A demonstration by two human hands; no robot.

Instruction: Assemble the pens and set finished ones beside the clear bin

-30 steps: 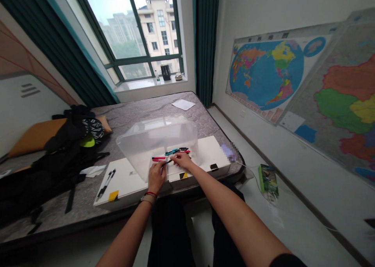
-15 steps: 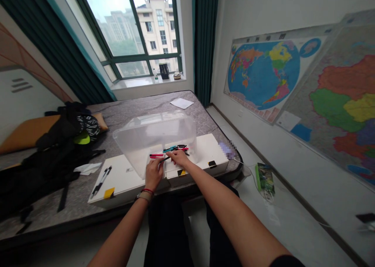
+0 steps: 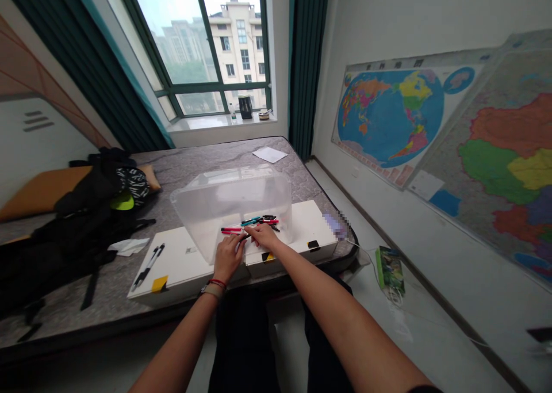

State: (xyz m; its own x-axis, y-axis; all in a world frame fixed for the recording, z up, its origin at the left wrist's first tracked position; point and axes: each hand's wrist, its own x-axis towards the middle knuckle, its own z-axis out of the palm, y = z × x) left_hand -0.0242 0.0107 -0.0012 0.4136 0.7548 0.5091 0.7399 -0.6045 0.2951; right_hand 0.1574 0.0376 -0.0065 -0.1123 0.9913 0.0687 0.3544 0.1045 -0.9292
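Note:
A dark pen (image 3: pixel 246 236) spans the short space between my hands. My left hand (image 3: pixel 227 254) pinches its near end, while the fingers of my right hand (image 3: pixel 264 236) close at its other end. Just beyond my fingers lie red pens (image 3: pixel 231 231), a teal pen (image 3: pixel 250 221) and several black pens (image 3: pixel 269 217), in the mouth of a clear plastic bin (image 3: pixel 228 194) that rests on its side. Under the bin are white boxes (image 3: pixel 313 217) with yellow and black tabs. My right hand partly hides the pens.
Two black-and-white pens (image 3: pixel 149 266) lie on the left white box (image 3: pixel 172 249). Dark clothing or bags (image 3: pixel 64 232) and a crumpled tissue (image 3: pixel 128 247) lie on the mattress (image 3: pixel 194 157) at left. White paper (image 3: pixel 269 154) lies farther back. A green box (image 3: pixel 390 269) with a cable stands on the floor.
The view has shifted slightly. My left hand has drawn a little nearer to my right hand, so less of the dark pen shows between them. The other pens and the bin lie as before.

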